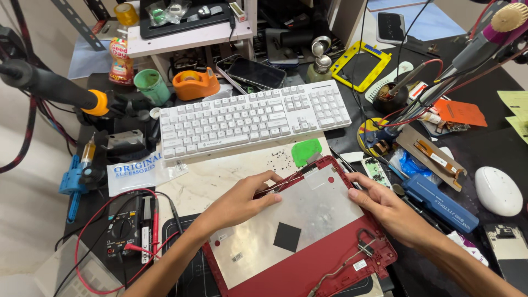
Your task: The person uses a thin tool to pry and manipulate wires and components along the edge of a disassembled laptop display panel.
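A red laptop lid shell (308,269) lies inner side up in front of me, lined with a silver foil sheet (308,212) that carries a small black square pad (287,237). My left hand (242,201) rests on the shell's upper left edge, fingertips on the thin cables by the rim. My right hand (385,206) grips the shell's right edge, thumb on the foil. A black wire (352,258) runs along the shell's lower right corner near a hinge area.
A white keyboard (253,118) lies just beyond the shell, with a green pick (306,151) and tiny screws (278,159) between. A multimeter (129,225) with red leads sits left, a white mouse (498,190) and blue tool (440,201) right, an orange tape dispenser (195,82) behind.
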